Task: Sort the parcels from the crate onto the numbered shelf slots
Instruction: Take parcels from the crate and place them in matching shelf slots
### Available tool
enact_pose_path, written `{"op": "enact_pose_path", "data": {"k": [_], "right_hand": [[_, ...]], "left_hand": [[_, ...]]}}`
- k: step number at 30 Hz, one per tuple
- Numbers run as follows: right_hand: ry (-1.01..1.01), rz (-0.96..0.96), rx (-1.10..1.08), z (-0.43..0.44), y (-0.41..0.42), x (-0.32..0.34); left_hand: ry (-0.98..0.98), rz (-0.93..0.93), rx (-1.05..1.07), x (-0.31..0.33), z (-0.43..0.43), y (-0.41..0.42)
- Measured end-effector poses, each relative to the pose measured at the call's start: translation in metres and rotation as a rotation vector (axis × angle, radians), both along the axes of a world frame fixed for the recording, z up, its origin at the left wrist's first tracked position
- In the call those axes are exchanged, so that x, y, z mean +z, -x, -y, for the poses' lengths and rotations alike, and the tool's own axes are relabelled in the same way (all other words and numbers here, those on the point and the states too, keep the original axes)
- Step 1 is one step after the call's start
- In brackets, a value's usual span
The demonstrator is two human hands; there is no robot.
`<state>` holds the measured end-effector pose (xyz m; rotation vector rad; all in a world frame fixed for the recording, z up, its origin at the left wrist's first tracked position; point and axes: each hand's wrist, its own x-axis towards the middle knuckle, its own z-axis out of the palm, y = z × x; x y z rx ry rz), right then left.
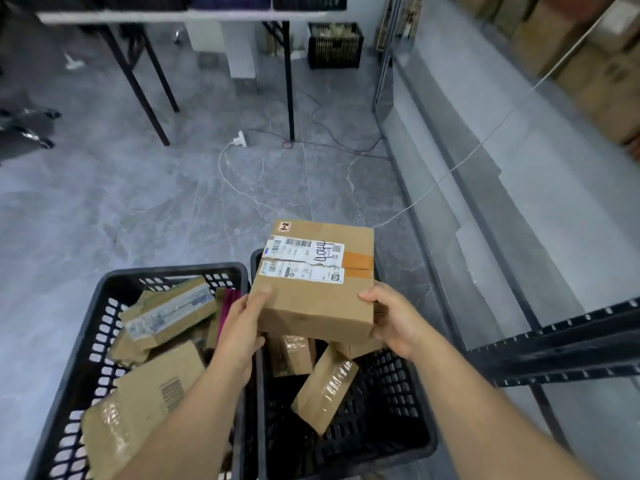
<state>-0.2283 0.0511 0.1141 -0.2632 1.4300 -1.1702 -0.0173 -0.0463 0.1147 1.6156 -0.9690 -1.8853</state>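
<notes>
Grey marbled floor [138,220]. On it, black perforated plastic left crate [173,270] and matching right crate [394,386], taped cardboard parcels [325,389] inside both. Above right crate, brown cardboard box with torn white label [311,299], gripped at near corners by left hand [242,327] and right hand [394,320], fingers [258,342] curled underneath, thumbs on top.

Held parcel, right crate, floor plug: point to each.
held parcel [311,297], head view, bare cardboard top.
right crate [398,386], head view, perforated inner wall.
floor plug [240,138], head view, white body.
</notes>
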Motion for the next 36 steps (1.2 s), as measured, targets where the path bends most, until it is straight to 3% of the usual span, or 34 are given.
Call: {"op": "enact_pose_path", "data": {"k": [7,16,21,28,32,36], "right_hand": [[0.178,-0.08,-0.095,-0.016,0.002,0.042],[0.347,-0.001,-0.405,-0.028,-0.048,0.063],[0.25,-0.137,-0.317,-0.063,-0.042,0.086],[0.243,-0.357,-0.383,-0.15,0.004,0.144],[0.242,-0.47,-0.26,-0.189,0.002,0.175],[0.257,-0.575,-0.277,-0.226,-0.011,0.198]], "left_hand": [[0.037,-0.16,-0.28,0.049,0.009,-0.016],[0.036,-0.455,-0.375,0.071,-0.038,0.042],[0.15,-0.471,-0.381,0.087,-0.029,0.05],[0.247,-0.441,-0.687,0.115,-0.014,0.056],[0.254,-0.529,-0.893,0.135,-0.028,0.072],[0.277,-0.625,-0.983,0.156,-0.055,0.091]]}}
